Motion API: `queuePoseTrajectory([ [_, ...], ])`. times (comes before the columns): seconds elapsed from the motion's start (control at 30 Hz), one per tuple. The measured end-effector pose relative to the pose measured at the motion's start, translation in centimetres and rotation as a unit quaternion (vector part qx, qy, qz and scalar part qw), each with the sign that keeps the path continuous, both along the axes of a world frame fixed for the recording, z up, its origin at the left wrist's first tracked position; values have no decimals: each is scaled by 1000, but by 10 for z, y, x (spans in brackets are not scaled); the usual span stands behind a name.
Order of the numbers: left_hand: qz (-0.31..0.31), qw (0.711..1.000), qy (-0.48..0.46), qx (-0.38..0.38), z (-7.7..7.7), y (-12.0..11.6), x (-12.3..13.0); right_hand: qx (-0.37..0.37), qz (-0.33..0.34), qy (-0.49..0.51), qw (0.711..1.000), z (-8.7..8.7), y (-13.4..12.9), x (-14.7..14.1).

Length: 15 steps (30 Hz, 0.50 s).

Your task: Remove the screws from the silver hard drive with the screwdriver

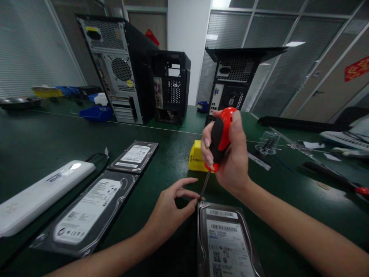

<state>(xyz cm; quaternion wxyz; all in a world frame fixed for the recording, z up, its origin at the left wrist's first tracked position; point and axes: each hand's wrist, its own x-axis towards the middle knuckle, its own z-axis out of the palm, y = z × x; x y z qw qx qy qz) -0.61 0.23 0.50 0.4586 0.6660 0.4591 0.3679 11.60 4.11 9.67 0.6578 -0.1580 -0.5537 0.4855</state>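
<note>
Hard drive (227, 238), a flat dark slab with a silvery rim and white barcoded labels, lies on the near side of the yellow box (196, 158). Nearer than that box, a red-and-black screwdriver (216, 140) slants to the drive's corner. Right hand (235, 163): fingers curled around its handle. Left hand (170, 207): upper fingers spread, thumb and a finger by the shaft; I cannot tell whether they pinch.

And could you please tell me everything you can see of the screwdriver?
The screwdriver has a thick, plastic-looking red and black handle and a slim, metallic shaft. Gripped by the right fingers, it slants down to the far left corner of the nearest hard drive. The left fingers surround its lower end, partly hiding the tip.
</note>
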Motion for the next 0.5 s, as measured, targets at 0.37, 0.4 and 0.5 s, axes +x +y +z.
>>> queuePoseTrajectory([
  [0.37,10,1000,2,6,0,-1,-1,-3,37,6,999,-2,4,2],
  [0.4,8,1000,1,8,0,-1,-1,-2,46,6,999,-3,4,2],
  [0.5,4,1000,-1,7,0,0,-1,12,53,12,998,-2,3,0],
])
